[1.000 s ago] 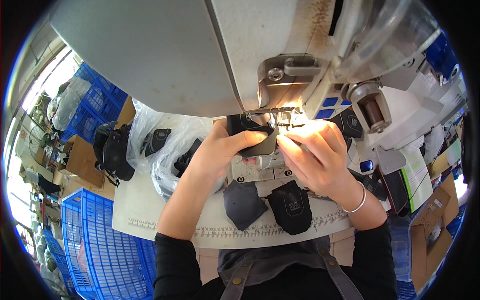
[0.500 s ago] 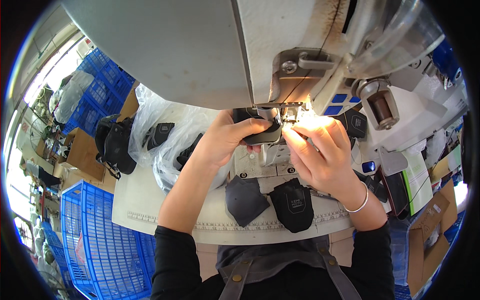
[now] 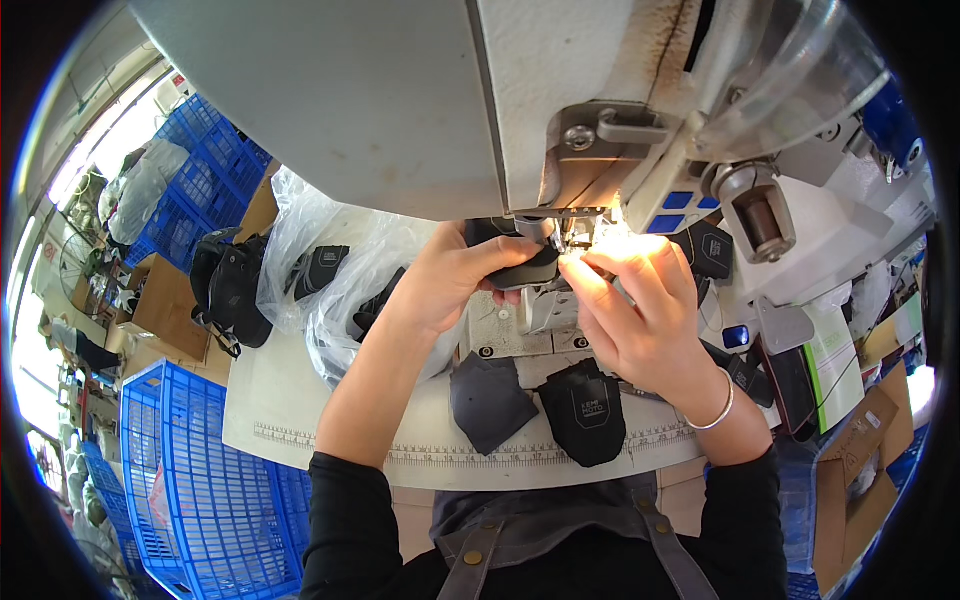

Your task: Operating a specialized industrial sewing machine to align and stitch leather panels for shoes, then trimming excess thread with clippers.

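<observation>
My left hand (image 3: 440, 280) grips a dark fabric piece (image 3: 537, 272) at the sewing machine's needle area, thumb on top and fingertips underneath. Close to the needle, my right hand (image 3: 645, 315) is closed in a pinch under the bright lamp. Glare hides what its fingertips hold, if anything. The sewing machine (image 3: 340, 90) looms over both hands. In front of its metal bed (image 3: 500, 330) lie several stacked grey fabric pieces (image 3: 492, 405) and a black fabric pouch (image 3: 585, 410).
A clear plastic bag (image 3: 330, 300) with black pouches sits on the table's left. A blue crate (image 3: 200, 480) stands at lower left. A thread bobbin (image 3: 765, 220) hangs on the machine's right. Another black pouch (image 3: 708, 248) lies behind my right hand. A cardboard box (image 3: 860, 480) is at lower right.
My right fingertips have shifted slightly left, toward the fabric piece. My left hand and the fabric it grips look almost unmoved.
</observation>
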Demonstrator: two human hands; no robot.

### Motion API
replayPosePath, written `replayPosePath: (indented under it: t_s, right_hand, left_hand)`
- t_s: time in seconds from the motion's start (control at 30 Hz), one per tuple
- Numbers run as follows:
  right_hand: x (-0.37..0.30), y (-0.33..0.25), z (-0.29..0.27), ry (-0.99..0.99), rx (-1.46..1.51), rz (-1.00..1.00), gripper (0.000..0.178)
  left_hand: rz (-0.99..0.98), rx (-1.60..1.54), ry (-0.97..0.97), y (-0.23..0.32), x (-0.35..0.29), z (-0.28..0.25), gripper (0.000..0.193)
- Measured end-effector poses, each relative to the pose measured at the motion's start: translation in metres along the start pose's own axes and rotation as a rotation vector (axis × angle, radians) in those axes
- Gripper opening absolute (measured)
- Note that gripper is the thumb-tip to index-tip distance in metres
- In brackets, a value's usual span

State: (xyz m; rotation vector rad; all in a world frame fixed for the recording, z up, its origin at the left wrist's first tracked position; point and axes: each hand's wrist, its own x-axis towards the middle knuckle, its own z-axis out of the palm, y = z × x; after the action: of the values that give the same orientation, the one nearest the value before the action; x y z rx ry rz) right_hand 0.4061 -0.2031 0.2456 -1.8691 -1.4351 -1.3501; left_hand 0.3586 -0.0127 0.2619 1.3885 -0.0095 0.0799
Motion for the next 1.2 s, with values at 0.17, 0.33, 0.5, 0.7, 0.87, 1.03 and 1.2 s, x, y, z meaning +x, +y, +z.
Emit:
replayPosePath:
  t_s: [0.17,0.33,0.5,0.7,0.87,1.03,1.2]
  right_hand:
    - [0.003,0.007,-0.013,-0.134,0.183,0.03,0.032]
    - [0.001,0.005,-0.016,-0.156,0.192,0.041,0.032]
    - [0.0,0.003,-0.015,-0.145,0.2,0.051,0.032]
    - [0.0,0.002,-0.014,-0.151,0.185,0.057,0.031]
    - [-0.002,0.003,-0.014,-0.151,0.152,0.067,0.032]
    - [-0.002,0.004,-0.014,-0.166,0.15,0.059,0.032]
    - [-0.002,0.003,-0.014,-0.166,0.166,0.073,0.033]
  left_hand:
    - [-0.023,-0.059,-0.03,-0.007,-0.017,0.007,0.031]
    - [0.016,-0.034,0.009,-0.003,-0.018,0.009,0.035]
    - [-0.002,-0.018,-0.038,-0.003,-0.015,0.004,0.032]
    - [0.029,-0.076,-0.036,-0.006,-0.015,0.007,0.027]
    - [0.042,-0.102,-0.008,-0.008,-0.013,0.01,0.022]
    - [0.047,-0.082,-0.008,-0.012,-0.01,0.007,0.021]
    - [0.039,-0.115,0.075,-0.011,-0.011,0.013,0.014]
